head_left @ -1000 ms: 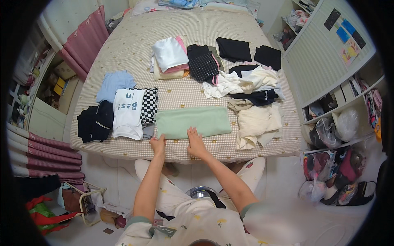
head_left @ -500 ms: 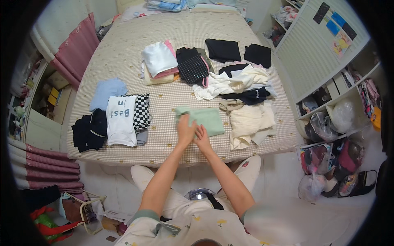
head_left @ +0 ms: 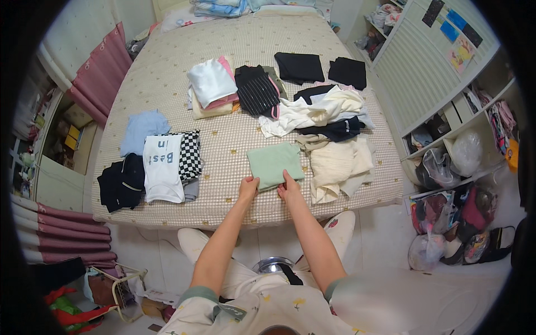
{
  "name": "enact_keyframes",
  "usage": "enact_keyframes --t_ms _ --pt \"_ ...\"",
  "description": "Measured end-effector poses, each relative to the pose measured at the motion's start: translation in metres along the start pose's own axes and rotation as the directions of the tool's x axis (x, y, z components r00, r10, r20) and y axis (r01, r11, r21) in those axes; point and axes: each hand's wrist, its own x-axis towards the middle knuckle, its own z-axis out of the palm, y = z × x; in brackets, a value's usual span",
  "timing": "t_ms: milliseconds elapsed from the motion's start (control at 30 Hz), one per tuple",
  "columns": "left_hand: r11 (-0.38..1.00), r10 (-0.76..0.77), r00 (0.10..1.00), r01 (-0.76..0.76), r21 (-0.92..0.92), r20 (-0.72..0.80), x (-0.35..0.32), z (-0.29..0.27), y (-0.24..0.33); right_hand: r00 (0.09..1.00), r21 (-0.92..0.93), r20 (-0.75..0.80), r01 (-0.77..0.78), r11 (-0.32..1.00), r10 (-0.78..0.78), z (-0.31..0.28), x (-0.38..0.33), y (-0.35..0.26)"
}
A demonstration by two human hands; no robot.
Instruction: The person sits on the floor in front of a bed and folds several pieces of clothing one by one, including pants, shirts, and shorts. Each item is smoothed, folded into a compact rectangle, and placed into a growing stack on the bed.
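A pale green folded garment [head_left: 273,162] lies as a neat rectangle on the checked bedspread [head_left: 223,162]. My left hand [head_left: 249,187] pinches its near left corner, fingers pressed together. At the near edge, further right, my right hand [head_left: 290,187] grips the cloth with the thumb on top and the other fingers partly under it. Close by on the right is a loose pile of cream clothes [head_left: 335,167]. What kind of garment the green one is cannot be told from its folded shape.
A white printed shirt [head_left: 163,167], a dark navy garment [head_left: 120,181] and a light blue one [head_left: 144,131] lie at left. Further back are a folded stack [head_left: 212,84], a black striped top [head_left: 257,92], rumpled white clothes [head_left: 318,109] and folded black garments [head_left: 300,67]. Shelves [head_left: 446,134] stand at right.
The raised flap at the green garment's left side now lies folded over, leaving a smaller rectangle. My hands have moved apart, from the middle of the cloth to its near edge.
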Motion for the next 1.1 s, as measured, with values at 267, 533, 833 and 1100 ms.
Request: enact_keyframes --t_ms 267,533,833,1100 --pt "0.938 -0.17 0.94 0.247 -0.245 0.295 -0.031 0.007 0.025 0.849 0.084 0.219 0.474 0.876 -0.481 0.004 -0.01 -0.002" --pt "0.712 0.064 0.985 0.069 -0.698 0.163 -0.078 -0.053 0.062 0.733 -0.185 0.671 0.315 0.931 -0.115 0.025 -0.109 0.001" --pt "0.619 0.474 0.857 -0.489 -0.615 -0.204 -0.096 -0.182 0.226 0.525 -0.704 0.71 0.555 -0.443 -0.47 -0.041 -0.079 -0.066" --pt "0.913 -0.079 0.962 -0.036 -0.406 -0.262 -0.07 -0.269 0.117 0.475 -0.824 0.551 0.179 -0.537 -0.686 -0.111 -0.018 -0.107"
